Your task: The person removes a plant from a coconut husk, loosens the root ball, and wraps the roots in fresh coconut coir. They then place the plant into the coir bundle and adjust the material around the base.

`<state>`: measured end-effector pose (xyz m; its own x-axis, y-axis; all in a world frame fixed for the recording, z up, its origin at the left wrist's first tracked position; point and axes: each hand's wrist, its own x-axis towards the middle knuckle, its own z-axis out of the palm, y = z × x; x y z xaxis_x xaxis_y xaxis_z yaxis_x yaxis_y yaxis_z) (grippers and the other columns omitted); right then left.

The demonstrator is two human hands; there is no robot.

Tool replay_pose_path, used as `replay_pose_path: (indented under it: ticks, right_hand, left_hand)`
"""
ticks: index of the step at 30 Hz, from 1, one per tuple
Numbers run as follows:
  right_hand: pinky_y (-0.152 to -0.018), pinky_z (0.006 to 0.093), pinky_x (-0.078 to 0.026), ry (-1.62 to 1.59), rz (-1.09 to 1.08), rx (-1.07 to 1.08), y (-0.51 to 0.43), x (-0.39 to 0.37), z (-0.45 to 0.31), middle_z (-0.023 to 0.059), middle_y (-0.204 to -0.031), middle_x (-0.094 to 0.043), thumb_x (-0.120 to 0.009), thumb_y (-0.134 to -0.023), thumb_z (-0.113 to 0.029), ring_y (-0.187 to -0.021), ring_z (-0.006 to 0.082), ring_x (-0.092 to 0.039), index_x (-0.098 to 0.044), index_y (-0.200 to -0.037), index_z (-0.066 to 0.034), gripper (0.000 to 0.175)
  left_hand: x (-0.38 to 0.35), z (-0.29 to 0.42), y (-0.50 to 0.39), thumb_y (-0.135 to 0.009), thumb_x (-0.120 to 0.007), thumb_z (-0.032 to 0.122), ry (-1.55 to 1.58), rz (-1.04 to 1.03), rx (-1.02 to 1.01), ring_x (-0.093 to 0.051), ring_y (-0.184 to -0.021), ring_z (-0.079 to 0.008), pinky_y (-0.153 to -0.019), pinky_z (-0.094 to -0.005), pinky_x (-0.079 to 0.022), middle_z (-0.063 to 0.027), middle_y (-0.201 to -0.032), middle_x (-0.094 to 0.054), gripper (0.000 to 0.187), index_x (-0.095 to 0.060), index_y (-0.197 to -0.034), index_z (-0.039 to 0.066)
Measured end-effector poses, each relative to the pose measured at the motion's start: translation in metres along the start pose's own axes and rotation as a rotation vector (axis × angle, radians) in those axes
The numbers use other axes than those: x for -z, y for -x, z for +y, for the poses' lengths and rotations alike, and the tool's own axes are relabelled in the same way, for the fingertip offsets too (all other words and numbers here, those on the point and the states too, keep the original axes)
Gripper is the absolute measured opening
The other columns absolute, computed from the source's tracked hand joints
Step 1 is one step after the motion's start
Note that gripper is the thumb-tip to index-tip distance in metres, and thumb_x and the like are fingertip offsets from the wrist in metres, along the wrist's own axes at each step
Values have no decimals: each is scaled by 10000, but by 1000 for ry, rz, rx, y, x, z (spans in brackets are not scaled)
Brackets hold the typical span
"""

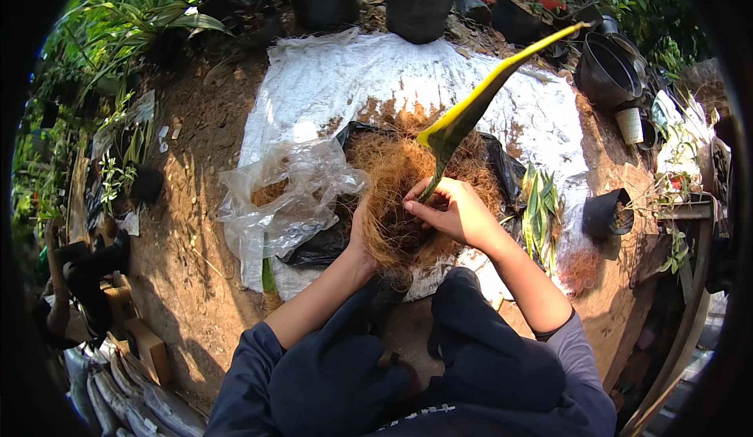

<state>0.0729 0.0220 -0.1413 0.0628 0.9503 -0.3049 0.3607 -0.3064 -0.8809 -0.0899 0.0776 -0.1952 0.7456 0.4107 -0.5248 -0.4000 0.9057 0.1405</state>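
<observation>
My left hand [360, 240] cups a clump of brown coconut fibre [385, 198] from its left side; most of the fingers are hidden behind the fibre. Between thumb and fingers, my right hand [456, 206] pinches the lower end of a yellow-edged snake plant leaf [465, 113]. The leaf slants up and right, its base against the clump. More loose fibre [479, 172] lies on black plastic [503, 160] beneath my hands. To the left is a crumpled clear plastic bag [312, 169] with fibre under or inside it, I cannot tell which. Variegated snake plants [538, 207] lie right of my right hand.
A white woven plastic sheet [317, 78] covers the soil before me. Black grow bags [323, 1] line its far side. Black pots [609, 69] and a tipped black pot [603, 216] are at right, near a wooden bench [685, 210]. Another person [88, 284] sits at left.
</observation>
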Motion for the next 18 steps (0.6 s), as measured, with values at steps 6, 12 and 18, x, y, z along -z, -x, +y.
replay_pose_path:
  ticks: [6,12,18]
  right_hand:
    - [-733,298,-512,16,68,75,0,3,0,84,-818,-709,-679,-860,-207,-797,139,-673,-704,-971,-27,213]
    - [-744,295,-531,-14,178,161,-1,-20,10,106,-881,-723,-739,-803,-107,-828,175,-697,-725,-929,-40,144]
    - [-717,331,-534,72,215,133,4,-34,19,145,-861,-712,-722,-815,-131,-793,245,-699,-724,-929,-31,152]
  left_hand:
    - [-2,4,0,-988,-365,418,25,-19,-37,-657,-962,-279,-871,-441,-554,-162,-1139,-628,490,-534,-1258,45]
    - [6,2,-2,-980,-391,381,-15,42,-54,-662,-933,-260,-837,-411,-563,-144,-1126,-635,461,-548,-1252,44]
    - [9,1,-7,-973,-418,371,19,70,-78,-648,-966,-244,-840,-368,-559,-133,-1133,-634,449,-559,-1247,45]
